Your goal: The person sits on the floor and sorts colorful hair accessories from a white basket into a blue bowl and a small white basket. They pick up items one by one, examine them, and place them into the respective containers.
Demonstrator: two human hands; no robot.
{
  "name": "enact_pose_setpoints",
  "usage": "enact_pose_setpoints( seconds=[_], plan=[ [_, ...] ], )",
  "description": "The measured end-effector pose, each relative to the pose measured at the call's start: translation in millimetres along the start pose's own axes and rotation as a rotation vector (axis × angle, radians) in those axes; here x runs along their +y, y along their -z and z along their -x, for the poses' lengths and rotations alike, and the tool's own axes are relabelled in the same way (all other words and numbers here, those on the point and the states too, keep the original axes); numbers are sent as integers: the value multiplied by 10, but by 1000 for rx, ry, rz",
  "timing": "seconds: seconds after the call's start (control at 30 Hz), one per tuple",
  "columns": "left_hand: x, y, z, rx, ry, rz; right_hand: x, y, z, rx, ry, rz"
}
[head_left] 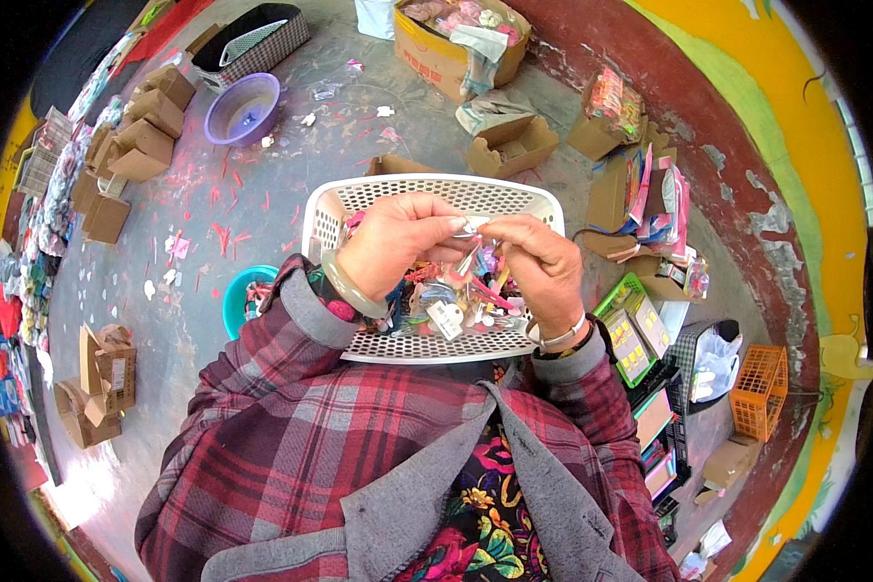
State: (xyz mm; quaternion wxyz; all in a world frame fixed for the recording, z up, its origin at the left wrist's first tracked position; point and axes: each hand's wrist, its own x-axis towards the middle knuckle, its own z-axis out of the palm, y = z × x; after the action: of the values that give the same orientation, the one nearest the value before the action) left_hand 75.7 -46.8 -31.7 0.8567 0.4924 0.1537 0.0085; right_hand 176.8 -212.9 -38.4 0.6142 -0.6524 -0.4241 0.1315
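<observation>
A red, grey and dark plaid jacket (291,427) with grey collar and cuffs fills the lower part of the frame; a flowered garment (485,504) shows at its opening, bottom centre. Both hands are at work at the centre of the frame, above the basket. The left hand (407,238), a pale bangle (359,288) at its wrist, has thumb and forefinger pinched together. The right hand (535,272), a whitish band (561,339) at its wrist, meets it with its own fingertips in a narrow pinch. Between the two sets of fingertips is a small pale piece (469,230); it is mostly covered, and its kind cannot be told for certain.

Directly below the hands stands a white perforated basket (427,348), holding a heap of small multicoloured items, among them a white tag (445,318) near the front wall. A teal basin (235,303) stands just beside the basket, on its left, partly behind the sleeve. Right of centre lies a bright green tray (630,335) with yellow-marked contents; an orange crate (759,393) stands farther right.

At left are opened cardboard boxes (107,378). Farther off, upper left, a purple basin (242,109) rests on the littered grey floor (291,165), near a checked basket (257,48). At upper centre stands a filled carton (432,66).
</observation>
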Motion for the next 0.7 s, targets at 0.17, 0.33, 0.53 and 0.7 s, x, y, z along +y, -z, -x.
enact_pose_setpoints(
  seconds=[0.17,0.33,0.53,0.7],
  plan=[
    [-8,-28,13,41,-103,-100,-101,-3,-42,121,-292,-352],
    [-90,-56,18,-26,-190,-267,-78,-53,-41,12,-383,-311],
    [-102,-70,25,-52,-226,-329,-22,-42,-21,-29,-261,-128],
    [-55,-98,53,-2,-101,-159,-39,-29,-2,-7,-301,-191]
  ],
)
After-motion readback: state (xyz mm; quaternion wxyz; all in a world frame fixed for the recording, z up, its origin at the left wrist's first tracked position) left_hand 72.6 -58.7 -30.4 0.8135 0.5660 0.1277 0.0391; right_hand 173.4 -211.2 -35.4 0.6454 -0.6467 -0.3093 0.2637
